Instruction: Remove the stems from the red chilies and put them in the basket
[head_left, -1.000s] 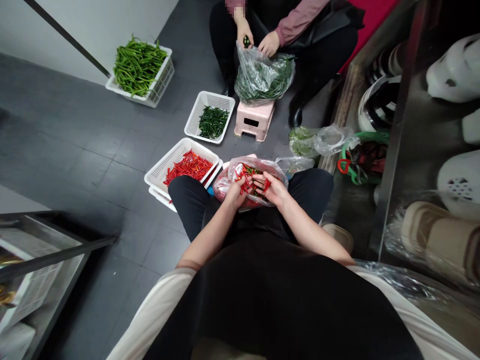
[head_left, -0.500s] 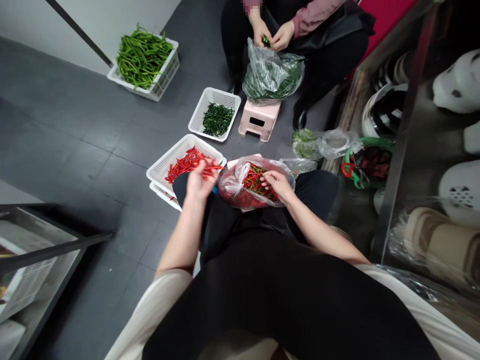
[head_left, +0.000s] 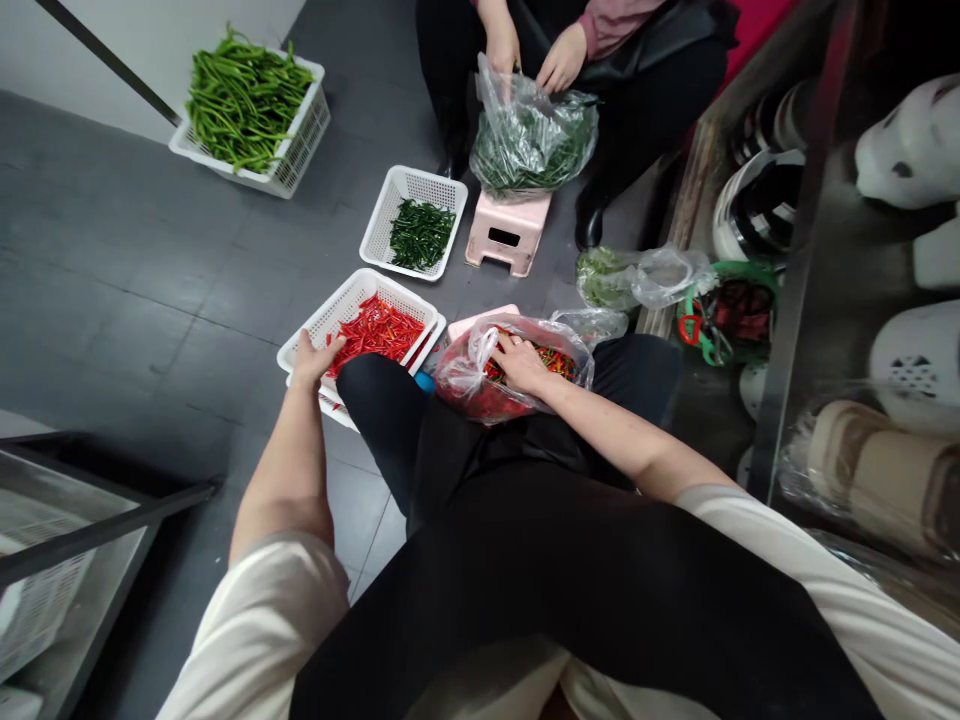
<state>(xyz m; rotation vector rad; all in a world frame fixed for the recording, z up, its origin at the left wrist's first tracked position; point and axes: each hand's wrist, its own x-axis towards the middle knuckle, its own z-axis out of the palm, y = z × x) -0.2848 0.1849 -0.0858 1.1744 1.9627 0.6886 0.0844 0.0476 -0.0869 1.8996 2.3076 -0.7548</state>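
Your left hand (head_left: 311,360) grips the basket (head_left: 322,325) rim, steadying it on the floor just beside your knee. Your right hand (head_left: 517,362), fingers loosely spread, digs among chillies (head_left: 559,360) in the bag (head_left: 469,375) on your lap.

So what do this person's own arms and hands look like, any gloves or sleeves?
No gloves: the left hand and right hand are bare, as are both forearms. Short cream-white sleeves cover the upper arms, under a black apron-like front. No rings or watch show.

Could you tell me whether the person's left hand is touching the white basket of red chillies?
Touching. The head view shows the left hand resting on the near rim of the white basket.
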